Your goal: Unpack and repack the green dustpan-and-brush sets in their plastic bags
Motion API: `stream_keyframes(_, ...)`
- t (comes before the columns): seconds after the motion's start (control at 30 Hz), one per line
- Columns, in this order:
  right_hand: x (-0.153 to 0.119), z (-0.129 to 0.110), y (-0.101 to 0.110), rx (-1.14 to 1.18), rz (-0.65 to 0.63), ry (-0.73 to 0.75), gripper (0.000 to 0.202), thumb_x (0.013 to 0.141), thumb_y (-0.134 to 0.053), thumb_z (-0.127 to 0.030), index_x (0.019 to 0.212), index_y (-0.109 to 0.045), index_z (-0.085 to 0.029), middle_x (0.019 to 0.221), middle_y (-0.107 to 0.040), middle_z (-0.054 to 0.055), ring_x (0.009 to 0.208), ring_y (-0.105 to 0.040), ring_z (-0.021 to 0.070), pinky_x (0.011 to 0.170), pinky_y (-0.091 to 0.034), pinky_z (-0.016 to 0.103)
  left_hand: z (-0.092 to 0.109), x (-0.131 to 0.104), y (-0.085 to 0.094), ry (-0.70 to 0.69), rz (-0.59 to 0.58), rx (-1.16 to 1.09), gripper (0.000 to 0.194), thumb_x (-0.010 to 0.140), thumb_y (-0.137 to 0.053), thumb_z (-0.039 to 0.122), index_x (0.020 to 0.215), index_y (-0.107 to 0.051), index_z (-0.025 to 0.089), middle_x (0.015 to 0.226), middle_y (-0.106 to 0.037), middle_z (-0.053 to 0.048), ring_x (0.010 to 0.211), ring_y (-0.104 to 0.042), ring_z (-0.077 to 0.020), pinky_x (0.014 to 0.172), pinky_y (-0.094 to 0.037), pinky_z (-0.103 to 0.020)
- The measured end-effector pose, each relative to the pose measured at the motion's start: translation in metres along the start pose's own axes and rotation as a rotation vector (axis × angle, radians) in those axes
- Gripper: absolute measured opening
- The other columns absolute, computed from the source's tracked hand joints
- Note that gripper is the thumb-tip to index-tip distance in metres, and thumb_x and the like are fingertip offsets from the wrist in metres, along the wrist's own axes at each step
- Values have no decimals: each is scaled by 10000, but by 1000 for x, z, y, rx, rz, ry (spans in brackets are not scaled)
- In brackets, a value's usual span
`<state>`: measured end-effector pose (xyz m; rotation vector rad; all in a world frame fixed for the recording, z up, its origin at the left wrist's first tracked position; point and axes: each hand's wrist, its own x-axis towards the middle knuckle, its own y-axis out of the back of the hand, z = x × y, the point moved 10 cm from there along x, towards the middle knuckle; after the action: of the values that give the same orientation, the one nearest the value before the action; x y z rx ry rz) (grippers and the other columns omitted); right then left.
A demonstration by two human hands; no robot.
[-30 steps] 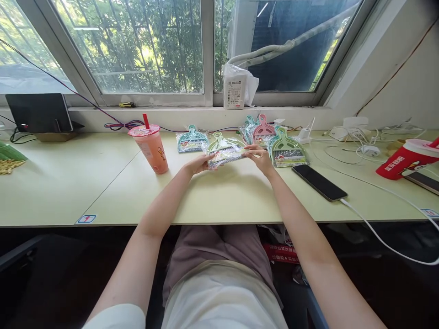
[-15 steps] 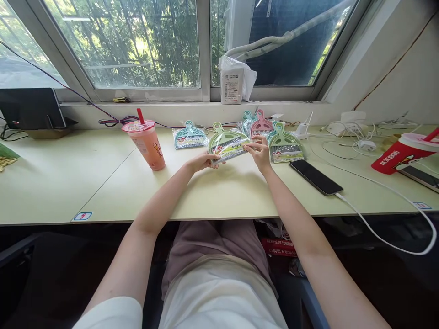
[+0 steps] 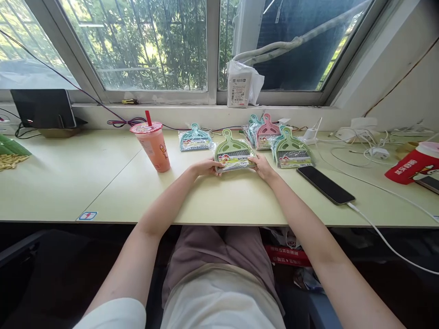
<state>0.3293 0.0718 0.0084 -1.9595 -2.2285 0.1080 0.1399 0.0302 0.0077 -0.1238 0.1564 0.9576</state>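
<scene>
Between my two hands is a green mini dustpan and brush set in a clear plastic wrapper, its handle pointing away from me. My left hand grips its lower left corner, and my right hand pinches the lower right side. To the left behind it lies a blue wrapped dustpan set. On the right are another green wrapped set, a pink one and a blue one partly hidden behind the pink.
A pink drink cup with a straw stands left of my hands. A black phone on a white cable lies to the right, near a red cup. Tangled white cables and a tablet are farther out.
The held green dustpan set has gone from tilted to level, facing me more squarely. My right hand has come down to its lower right side. The whole view has shifted slightly.
</scene>
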Motion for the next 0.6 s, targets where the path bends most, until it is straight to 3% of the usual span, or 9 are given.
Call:
stream_keyframes(0.17,1,-6,13,67,98,3,207,684,-665,-142,888,-641,-172,742,-665,-2,657,-618,126,602,-578,240,5,6,-7,-112,45,-2,459,881,-695,389,1243,-576,133,969,-761,-142,696,-739,-185,610,-602,-251)
stream_keyframes(0.27,2,-8,18,89,150,2,208,695,-652,-118,895,-636,-173,750,-669,-7,656,-620,120,636,-593,248,13,3,-17,-190,-37,0,637,872,-635,595,1359,-535,197,1186,-717,-173,960,-746,-259,835,-616,-375)
stream_keyframes(0.33,4,-8,22,94,188,6,227,709,-646,-114,927,-631,-178,764,-668,-12,665,-625,120,637,-600,249,18,-1,-23,-229,-116,31,765,794,-700,635,1418,-492,243,1354,-627,-196,1131,-687,-313,954,-567,-451)
stream_keyframes(0.4,5,-6,28,89,231,12,230,727,-638,-112,947,-622,-177,776,-660,-11,675,-627,122,637,-603,252,24,-2,-24,-286,-131,58,926,703,-815,570,1487,-408,290,1471,-523,-210,1238,-620,-348,1032,-504,-505)
stream_keyframes(0.5,9,-3,38,70,279,25,207,755,-608,-109,951,-610,-174,791,-644,-5,694,-629,122,652,-603,254,32,1,-23,-379,-57,75,1168,612,-914,373,1565,-240,323,1532,-447,-209,1311,-557,-358,1098,-424,-550)
stream_keyframes(0.6,14,-2,43,11,264,52,234,776,-597,-142,1005,-621,-184,811,-636,-2,759,-646,137,687,-604,264,32,9,-22,-418,102,41,1148,670,-878,270,1580,-179,286,1504,-481,-191,1335,-537,-323,1109,-429,-504)
